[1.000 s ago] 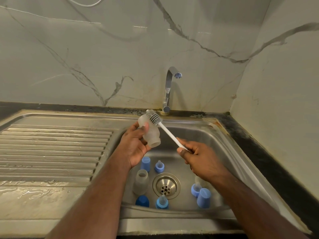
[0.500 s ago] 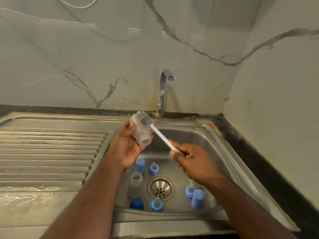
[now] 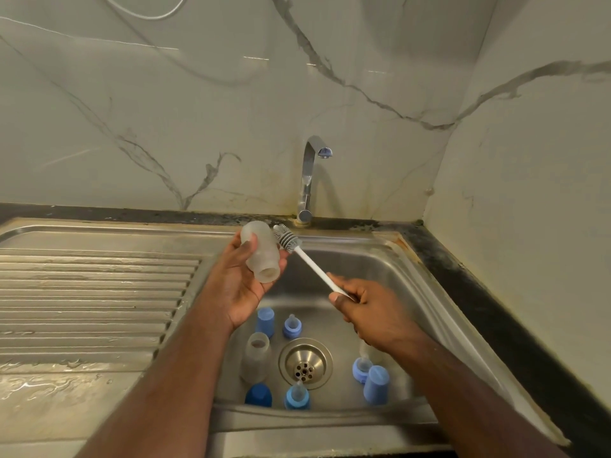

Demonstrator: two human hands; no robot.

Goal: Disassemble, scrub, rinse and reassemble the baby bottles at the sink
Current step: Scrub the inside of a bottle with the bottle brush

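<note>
This is a home kitchen corner: a steel sink (image 3: pixel 380 259) with a ribbed draining board (image 3: pixel 92 292) left of the left hand (image 3: pixel 244 285), a chrome tap (image 3: pixel 309 180) beyond both hands, marble-look wall tiles (image 3: pixel 198 110), and a dark surface (image 3: pixel 479 292) right of the right hand (image 3: pixel 370 312).

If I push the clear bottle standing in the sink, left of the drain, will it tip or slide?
The clear bottle looks empty and plastic, so probably light. It is tall for its base, so a high push would likely tip it. The steel sink looks smooth, so a low push may slide it.
</note>
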